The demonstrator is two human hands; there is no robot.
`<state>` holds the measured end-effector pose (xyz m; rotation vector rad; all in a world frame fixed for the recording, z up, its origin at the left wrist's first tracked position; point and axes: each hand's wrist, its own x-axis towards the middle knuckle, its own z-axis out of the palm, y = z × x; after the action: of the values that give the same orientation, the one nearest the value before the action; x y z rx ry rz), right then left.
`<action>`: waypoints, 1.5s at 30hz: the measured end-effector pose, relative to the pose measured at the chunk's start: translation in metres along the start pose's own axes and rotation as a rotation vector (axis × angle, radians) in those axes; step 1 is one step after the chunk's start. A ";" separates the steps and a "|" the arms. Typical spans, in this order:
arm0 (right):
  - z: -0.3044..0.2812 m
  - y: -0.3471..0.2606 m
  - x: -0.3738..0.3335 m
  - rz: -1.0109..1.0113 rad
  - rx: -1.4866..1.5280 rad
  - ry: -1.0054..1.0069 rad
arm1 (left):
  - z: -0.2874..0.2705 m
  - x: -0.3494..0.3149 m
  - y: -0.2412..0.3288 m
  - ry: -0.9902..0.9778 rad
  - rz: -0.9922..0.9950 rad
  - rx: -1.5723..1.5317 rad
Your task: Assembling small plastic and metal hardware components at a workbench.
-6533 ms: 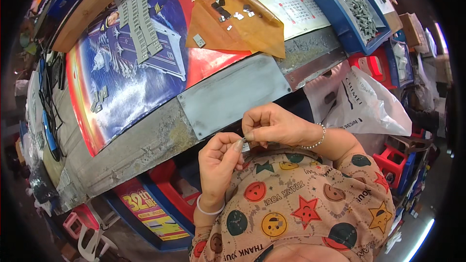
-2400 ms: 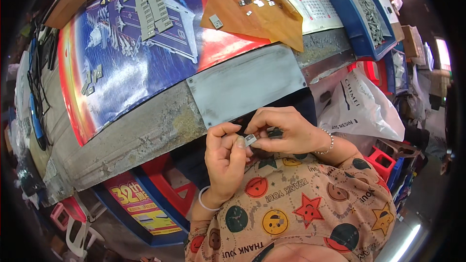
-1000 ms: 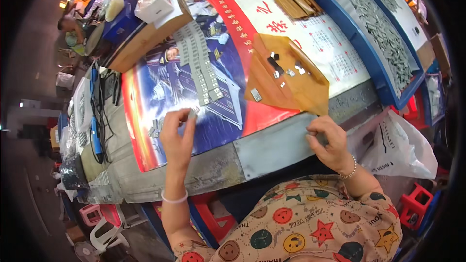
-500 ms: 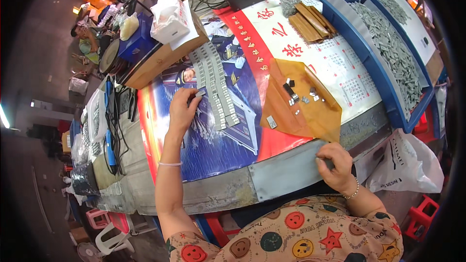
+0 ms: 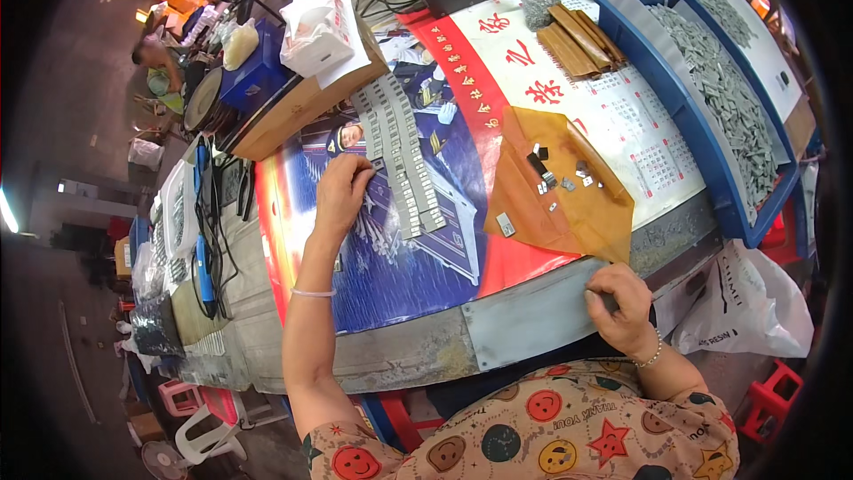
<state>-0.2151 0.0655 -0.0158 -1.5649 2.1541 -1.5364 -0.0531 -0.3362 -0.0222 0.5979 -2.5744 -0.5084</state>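
Two long side-by-side rows of small grey rectangular pieces lie on a blue, red and white printed poster. My left hand is at the left edge of these rows. Its thumb and fingers are pinched together on a small grey piece that touches the row. Near the table's front edge, my right hand is curled closed above a grey metal plate. Something dark shows inside its fingers, too hidden to name. An amber translucent sheet carries several small black, white and silver bits.
At the right a blue tray is heaped with grey pieces. Folded brown strips lie beyond the amber sheet. A wooden block bears a white box. A blue-handled tool with its cable lies left; a white bag hangs right.
My left hand has brought the small grey piece against the row, its fingertips now closer together. My right hand stays curled in place. The whole view has shifted slightly.
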 end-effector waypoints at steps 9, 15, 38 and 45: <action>0.000 0.001 -0.001 -0.005 -0.005 -0.001 | 0.003 0.002 0.003 0.045 0.073 0.009; 0.000 -0.001 0.000 -0.002 -0.008 0.005 | -0.008 -0.008 0.009 0.126 0.062 0.067; 0.014 -0.009 -0.005 -0.019 -0.039 0.085 | -0.066 -0.165 0.017 0.220 -0.185 0.267; 0.008 0.018 -0.010 -0.144 -0.146 0.097 | -0.043 -0.132 0.048 0.115 0.120 0.682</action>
<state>-0.2179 0.0677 -0.0371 -1.7612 2.2995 -1.5578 0.0595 -0.2417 -0.0096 0.6527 -2.6195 0.4574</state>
